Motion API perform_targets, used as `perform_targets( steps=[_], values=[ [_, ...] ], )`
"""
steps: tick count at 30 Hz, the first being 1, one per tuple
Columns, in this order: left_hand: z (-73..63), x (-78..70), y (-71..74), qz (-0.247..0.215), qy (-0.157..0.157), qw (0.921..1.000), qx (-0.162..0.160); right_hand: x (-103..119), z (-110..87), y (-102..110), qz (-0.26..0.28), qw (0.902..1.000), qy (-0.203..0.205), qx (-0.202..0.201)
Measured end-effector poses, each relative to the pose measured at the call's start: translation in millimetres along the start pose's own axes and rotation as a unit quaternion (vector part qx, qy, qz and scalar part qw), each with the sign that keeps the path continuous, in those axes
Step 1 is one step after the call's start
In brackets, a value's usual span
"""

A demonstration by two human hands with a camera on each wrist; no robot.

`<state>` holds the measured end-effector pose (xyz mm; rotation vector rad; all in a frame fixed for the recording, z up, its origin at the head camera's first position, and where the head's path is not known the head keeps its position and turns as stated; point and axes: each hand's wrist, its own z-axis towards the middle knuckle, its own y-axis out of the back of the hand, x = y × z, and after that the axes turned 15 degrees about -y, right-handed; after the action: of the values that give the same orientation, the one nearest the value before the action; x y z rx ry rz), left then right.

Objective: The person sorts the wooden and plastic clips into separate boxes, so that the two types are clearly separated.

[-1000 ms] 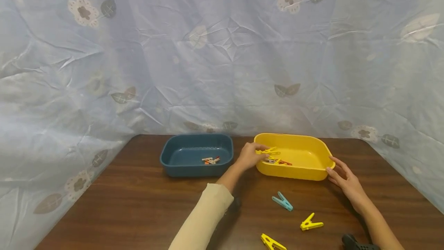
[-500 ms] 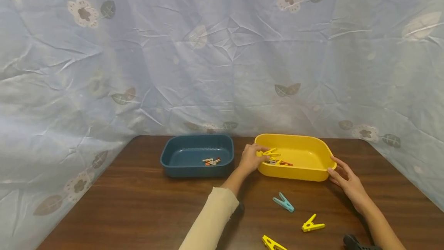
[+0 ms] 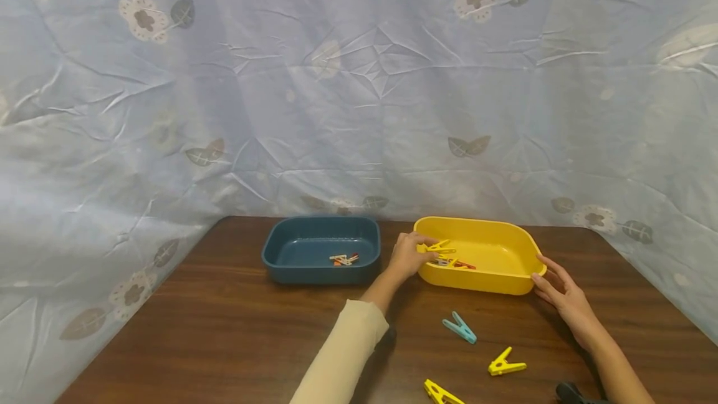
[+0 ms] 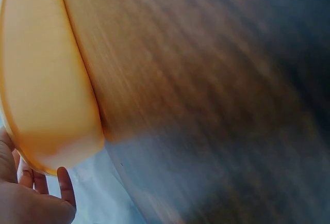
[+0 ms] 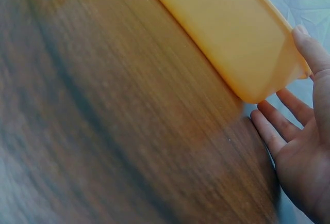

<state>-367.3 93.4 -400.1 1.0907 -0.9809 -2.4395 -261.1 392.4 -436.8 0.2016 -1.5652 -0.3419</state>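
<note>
A yellow tub [image 3: 471,279] stands on the brown table with its long side towards me. My left hand [image 3: 405,255] holds its left end, the thumb and a finger at the rim beside a yellow clothespin [image 3: 443,248]. More clothespins lie below that one inside the tub, partly hidden. At the other end my right hand [image 3: 566,304] grips the corner. In the right wrist view the right thumb [image 5: 309,48] presses near the rim and the other fingers [image 5: 278,121] reach round below. The left wrist view catches the left fingers [image 4: 64,185] against the tub's end.
A dark blue tub [image 3: 322,275] with a few small clothespins [image 3: 344,259] stands to the left. On the table in front lie a light blue clothespin [image 3: 460,328] and two yellow ones, one nearer [image 3: 442,393]. A patterned curtain [image 3: 336,111] hangs behind the table.
The left forearm has shifted slightly to the right. Both hands keep their places at the yellow tub, and the clothespins have not visibly moved.
</note>
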Motion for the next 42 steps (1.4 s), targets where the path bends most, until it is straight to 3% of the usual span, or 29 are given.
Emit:
perform_targets(
  steps=[29, 36, 42],
  values=[
    [-0.1, -0.6, -1.6, -0.003, 0.002, 1.0, 0.002, 0.1, -0.5, 1.5, 0.003, 1.0, -0.002, 0.004],
    [-0.2, 0.0, -1.7, 0.004, -0.027, 0.9996, -0.01, 0.1, -0.9, 1.4, 0.002, 1.0, -0.002, -0.002],
    [0.0, 1.2, -0.6, -0.004, -0.029, 0.9995, -0.014, 1.6, 0.0, 1.6, 0.002, 1.0, -0.006, 0.003]
  ],
)
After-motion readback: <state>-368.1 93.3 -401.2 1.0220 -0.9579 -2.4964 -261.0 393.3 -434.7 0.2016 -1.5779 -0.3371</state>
